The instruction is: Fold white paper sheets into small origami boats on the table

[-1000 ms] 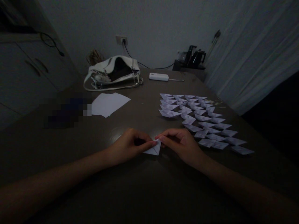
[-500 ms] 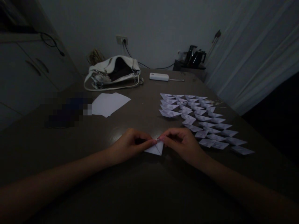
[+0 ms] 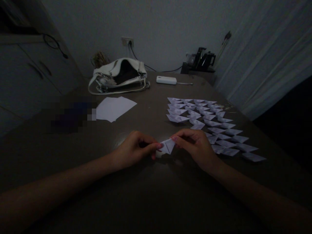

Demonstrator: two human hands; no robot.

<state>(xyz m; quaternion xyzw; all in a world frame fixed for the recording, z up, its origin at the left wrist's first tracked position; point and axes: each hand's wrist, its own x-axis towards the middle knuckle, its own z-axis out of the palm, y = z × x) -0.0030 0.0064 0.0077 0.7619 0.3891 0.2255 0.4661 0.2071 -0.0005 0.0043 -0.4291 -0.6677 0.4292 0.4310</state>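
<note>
Folded paper (image 3: 168, 147) is positioned between our two hands at the near-middle part of the bench (image 3: 146, 198), with one point directed downward and a crease line visible on its face. We cannot tell whether that lower point touches the surface. Our left hand (image 3: 135, 150) pinches the left corner between thumb and fingers; our right hand (image 3: 196, 145) pinches the upper right corner in the same manner. Both hands are apart, joined only by the piece we hold.

To the right, we see paper boats (image 3: 212, 123) set out in close, uneven rows; our right hand partly covers the nearest left ones. Beyond our left hand lie loose white sheets (image 3: 114, 109), overlapping. Behind these sheets rests a white handbag (image 3: 106, 69), its mouth open. A white device (image 3: 166, 80) with a short cable (image 3: 184, 84) lies to the right of the handbag.
</note>
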